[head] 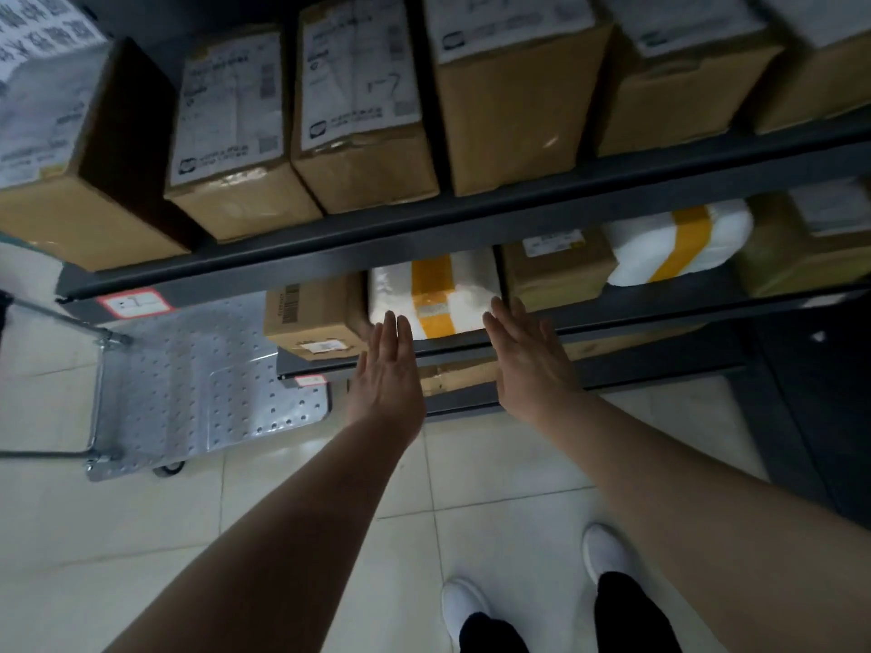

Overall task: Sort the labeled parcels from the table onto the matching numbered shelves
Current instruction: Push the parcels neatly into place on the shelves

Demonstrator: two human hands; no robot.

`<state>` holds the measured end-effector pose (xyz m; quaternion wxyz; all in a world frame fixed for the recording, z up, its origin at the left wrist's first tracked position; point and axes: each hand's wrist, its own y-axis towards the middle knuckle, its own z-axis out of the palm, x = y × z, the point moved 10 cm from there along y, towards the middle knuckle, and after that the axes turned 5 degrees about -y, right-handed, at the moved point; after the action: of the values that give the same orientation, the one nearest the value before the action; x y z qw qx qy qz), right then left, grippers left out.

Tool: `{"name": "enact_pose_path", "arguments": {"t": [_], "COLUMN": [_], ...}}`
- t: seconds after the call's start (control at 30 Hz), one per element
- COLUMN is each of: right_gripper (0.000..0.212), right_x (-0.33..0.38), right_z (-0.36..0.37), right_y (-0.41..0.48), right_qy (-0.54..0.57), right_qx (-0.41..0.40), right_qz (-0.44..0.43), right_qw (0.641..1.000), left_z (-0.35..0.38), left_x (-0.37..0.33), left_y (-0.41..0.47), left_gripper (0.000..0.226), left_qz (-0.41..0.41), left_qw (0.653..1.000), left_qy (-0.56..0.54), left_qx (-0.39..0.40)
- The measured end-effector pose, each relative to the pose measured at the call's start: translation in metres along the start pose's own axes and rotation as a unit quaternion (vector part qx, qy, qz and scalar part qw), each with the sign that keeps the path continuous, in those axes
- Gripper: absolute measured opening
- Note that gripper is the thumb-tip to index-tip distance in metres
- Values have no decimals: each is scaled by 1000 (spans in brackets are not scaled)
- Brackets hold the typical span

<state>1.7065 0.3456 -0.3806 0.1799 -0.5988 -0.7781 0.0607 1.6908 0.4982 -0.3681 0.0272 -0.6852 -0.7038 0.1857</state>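
- left hand (pixel 389 369) and right hand (pixel 530 365) are both flat, fingers straight, gripping nothing; whether the fingertips touch the parcel i cannot tell.
- the white parcel (pixel 438 294) with yellow tape lies on the middle shelf (pixel 683 309), at 12 o'clock from the hands, its near edge right at the shelf lip.
- risk: left so close to the lip, the parcel could slide off; it likely needs a push toward 12.
- risk: an uneven push, one palm harder than the other, would twist it into the brown box (pixel 311 318) at its 9 o'clock, or the right box (pixel 556 266) at its 3 o'clock.
- risk: the wrap looks smooth and soft, so flat palms may skid or dent it instead of moving it.
- risk: wrong shelf. the tag (pixel 310 380) at 7 o'clock from the parcel is too blurred to read, so the match can't be checked here.
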Motion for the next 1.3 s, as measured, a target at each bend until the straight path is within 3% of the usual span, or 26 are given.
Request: {"name": "enact_pose_path", "arguments": {"t": [0.4, 0.63, 0.77, 1.1, 1.3], "right_gripper": [75, 86, 100, 98, 77], "right_x": [-240, -344, -367, -369, -330], "right_z": [-30, -34, -42, -53, -61], "right_y": [-101, -99, -75, -61, -97], "right_qy": [41, 55, 73, 67, -1], "right_qx": [-14, -16, -31, 23, 85], "right_qz": [180, 219, 211, 191, 168], "right_qw": [983, 974, 974, 979, 982], "left_z": [38, 71, 80, 58, 27], "left_x": [-250, -351, -367, -332, -320], "left_y": [11, 28, 31, 39, 10], "left_gripper": [86, 83, 84, 88, 88], "left_qz": [157, 180, 185, 87, 99], "left_qw": [985, 979, 978, 989, 988], "left_qy": [0, -31, -17, 22, 47], "left_qx": [70, 88, 99, 118, 112]}}
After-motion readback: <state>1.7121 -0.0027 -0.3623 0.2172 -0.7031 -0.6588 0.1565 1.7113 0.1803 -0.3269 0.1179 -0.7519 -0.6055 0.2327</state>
